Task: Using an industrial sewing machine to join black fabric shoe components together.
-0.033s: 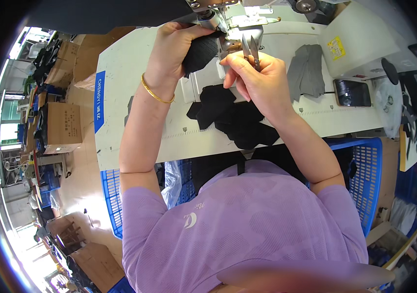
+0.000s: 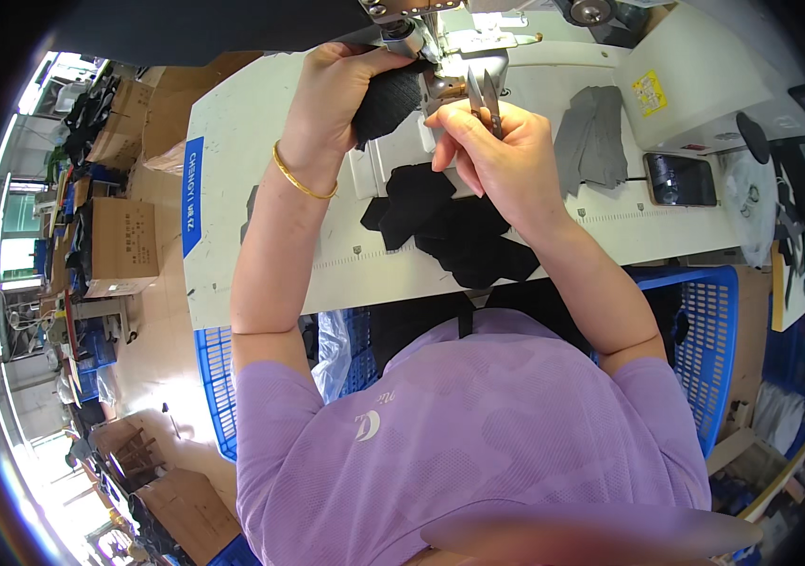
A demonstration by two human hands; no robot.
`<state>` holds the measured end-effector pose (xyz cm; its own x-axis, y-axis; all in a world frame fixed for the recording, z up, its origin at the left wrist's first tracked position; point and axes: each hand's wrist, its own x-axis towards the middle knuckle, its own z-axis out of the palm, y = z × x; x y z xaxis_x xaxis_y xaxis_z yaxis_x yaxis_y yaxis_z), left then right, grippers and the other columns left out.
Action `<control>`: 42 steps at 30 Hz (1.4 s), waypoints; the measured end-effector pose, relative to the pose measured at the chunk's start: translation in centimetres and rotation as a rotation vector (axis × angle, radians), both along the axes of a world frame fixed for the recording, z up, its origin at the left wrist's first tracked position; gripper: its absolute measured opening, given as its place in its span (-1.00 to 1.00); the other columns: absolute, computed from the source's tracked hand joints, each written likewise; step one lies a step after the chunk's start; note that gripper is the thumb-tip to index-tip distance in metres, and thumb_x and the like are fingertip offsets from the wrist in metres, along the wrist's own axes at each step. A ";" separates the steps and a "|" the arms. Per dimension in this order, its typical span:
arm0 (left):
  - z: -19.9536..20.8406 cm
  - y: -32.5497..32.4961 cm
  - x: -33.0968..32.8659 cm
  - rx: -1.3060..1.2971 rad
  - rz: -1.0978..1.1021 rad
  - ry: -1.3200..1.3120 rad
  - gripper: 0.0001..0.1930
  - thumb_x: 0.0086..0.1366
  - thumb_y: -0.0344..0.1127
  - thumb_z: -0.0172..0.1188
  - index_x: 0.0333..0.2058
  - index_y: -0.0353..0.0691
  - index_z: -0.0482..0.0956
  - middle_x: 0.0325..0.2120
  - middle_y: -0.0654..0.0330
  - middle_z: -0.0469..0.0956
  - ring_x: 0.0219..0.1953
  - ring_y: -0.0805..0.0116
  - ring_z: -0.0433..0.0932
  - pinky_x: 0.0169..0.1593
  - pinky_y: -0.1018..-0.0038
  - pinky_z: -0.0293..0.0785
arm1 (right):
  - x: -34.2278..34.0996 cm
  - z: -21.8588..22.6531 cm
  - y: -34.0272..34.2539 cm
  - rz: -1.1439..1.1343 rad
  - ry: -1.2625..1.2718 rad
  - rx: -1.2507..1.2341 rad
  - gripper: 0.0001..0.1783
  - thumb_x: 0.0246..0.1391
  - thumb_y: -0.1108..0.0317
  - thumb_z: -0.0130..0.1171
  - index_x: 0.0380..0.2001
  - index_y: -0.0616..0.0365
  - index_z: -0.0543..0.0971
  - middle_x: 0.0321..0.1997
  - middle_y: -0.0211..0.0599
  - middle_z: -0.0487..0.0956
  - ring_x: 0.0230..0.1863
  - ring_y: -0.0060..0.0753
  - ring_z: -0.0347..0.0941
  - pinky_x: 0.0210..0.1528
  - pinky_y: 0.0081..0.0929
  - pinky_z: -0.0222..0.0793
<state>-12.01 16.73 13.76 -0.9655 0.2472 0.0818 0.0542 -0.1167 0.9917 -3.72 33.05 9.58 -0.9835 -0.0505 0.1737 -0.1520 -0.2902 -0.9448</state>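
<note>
Head view: looks down on white table (image 2: 261,274), with sewing machine (image 2: 405,42) at 12 o'clock. At 11 o'clock, pinches black ribbed fabric (image 2: 386,108) between thumb and fingers of left hand (image 2: 331,94). At 1 o'clock, clasps dark snips (image 2: 491,94) in right hand (image 2: 512,156), thumb and fingers closed.

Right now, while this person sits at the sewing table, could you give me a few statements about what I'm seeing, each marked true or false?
1. The left hand holds black cloth beside the sewing machine. True.

2. The right hand is empty. False: it holds a dark two-pointed tool, tips directed away from the person.

3. Black fabric pieces lie on the table between the forearms. True.

4. The phone lies left of the grey fabric pieces. False: it lies to their right.

5. The person's shirt is green. False: it is purple.
</note>
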 end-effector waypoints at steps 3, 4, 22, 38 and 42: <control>-0.2 -0.1 -0.1 0.015 0.000 -0.016 -0.84 0.15 -0.55 0.23 -0.27 -0.41 0.66 -0.38 0.09 0.65 -0.44 0.42 0.65 -0.33 0.58 0.62 | 0.1 -0.1 0.1 0.019 -0.014 0.007 -0.78 0.18 0.36 0.08 -0.41 0.30 0.62 -0.66 -0.32 0.56 -0.77 -0.76 0.26 -0.73 -0.73 0.08; -0.1 0.0 -0.1 0.014 0.001 -0.017 -0.84 0.15 -0.55 0.23 -0.27 -0.41 0.66 -0.38 0.09 0.65 -0.44 0.42 0.65 -0.33 0.58 0.62 | 0.2 -0.1 0.3 0.026 -0.028 0.016 -0.77 0.18 0.36 0.08 -0.40 0.30 0.62 -0.66 -0.32 0.56 -0.76 -0.76 0.27 -0.73 -0.72 0.09; -0.4 -0.4 0.2 0.020 0.049 -0.105 -0.79 0.23 -0.46 0.20 -0.24 -0.53 0.58 -0.36 0.04 0.62 -0.39 0.35 0.63 -0.32 0.53 0.59 | 2.2 -0.4 2.3 0.237 -0.043 0.199 -0.60 0.38 0.17 -0.14 -0.18 0.28 0.57 -0.42 -0.30 0.60 -0.56 -0.69 0.39 -0.52 -0.74 0.26; -7.8 -1.4 13.0 -0.047 0.532 0.240 -0.82 0.22 -0.44 0.31 -0.30 -0.49 0.64 -0.38 0.19 0.63 -0.34 0.54 0.52 -0.22 0.59 0.49 | 4.2 -3.0 -0.7 -0.273 0.611 1.262 -0.73 0.00 0.18 0.29 -0.52 0.11 0.48 -0.54 -0.39 0.44 -0.52 -0.35 0.48 -0.53 -0.43 0.38; -8.4 -2.1 13.8 -0.141 0.522 0.176 -0.80 0.23 -0.45 0.31 -0.22 -0.47 0.61 -0.29 0.18 0.63 -0.29 0.51 0.54 -0.18 0.58 0.49 | 4.4 -2.8 -1.3 -0.273 0.619 1.294 -0.72 0.00 0.18 0.28 -0.53 0.12 0.47 -0.54 -0.38 0.44 -0.52 -0.35 0.48 -0.53 -0.42 0.38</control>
